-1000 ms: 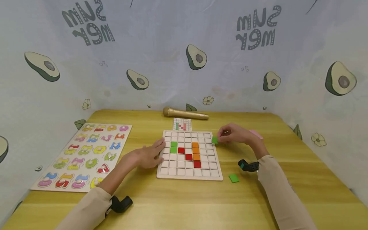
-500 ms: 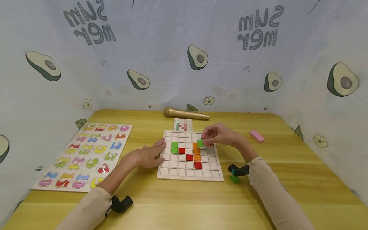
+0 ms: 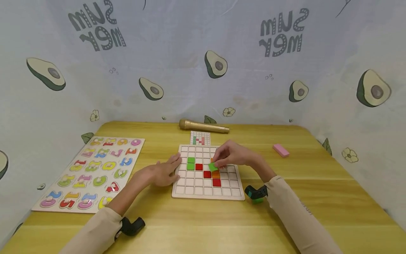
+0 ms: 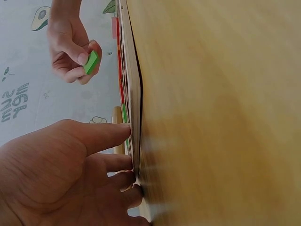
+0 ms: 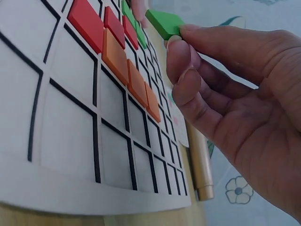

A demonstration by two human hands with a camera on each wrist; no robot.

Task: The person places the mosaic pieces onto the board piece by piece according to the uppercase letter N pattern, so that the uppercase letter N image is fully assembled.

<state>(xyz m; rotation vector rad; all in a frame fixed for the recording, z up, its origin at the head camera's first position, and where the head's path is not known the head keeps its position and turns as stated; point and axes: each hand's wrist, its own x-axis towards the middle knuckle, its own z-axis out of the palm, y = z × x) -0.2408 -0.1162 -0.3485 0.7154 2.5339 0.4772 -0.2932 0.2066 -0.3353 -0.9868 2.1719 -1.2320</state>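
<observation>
My right hand (image 3: 233,154) pinches a green square tile (image 5: 164,23) between thumb and fingers, held above the white grid board (image 3: 187,191). Under that hand lie orange tiles (image 5: 114,55) in one column, with red tiles (image 3: 207,174) running diagonally toward them. Two green tiles (image 3: 191,163) sit in the board's left part. My left hand (image 3: 165,173) rests with extended fingers against the board's left edge; in the left wrist view its fingertips (image 4: 123,130) touch the rim. Another green tile (image 3: 257,200) lies on the table, partly hidden by the right wrist's black device.
A small pattern card (image 3: 200,138) lies just behind the board, and a gold microphone (image 3: 204,126) behind that. At left is a number puzzle board (image 3: 92,173). A pink block (image 3: 281,150) lies to the right. Printed cloth (image 3: 184,42) encloses the table's back and sides.
My right hand has carried the green tile leftward from the board's right edge to over the orange column, uncovering the pink block. My left hand has stayed at the board's left edge.
</observation>
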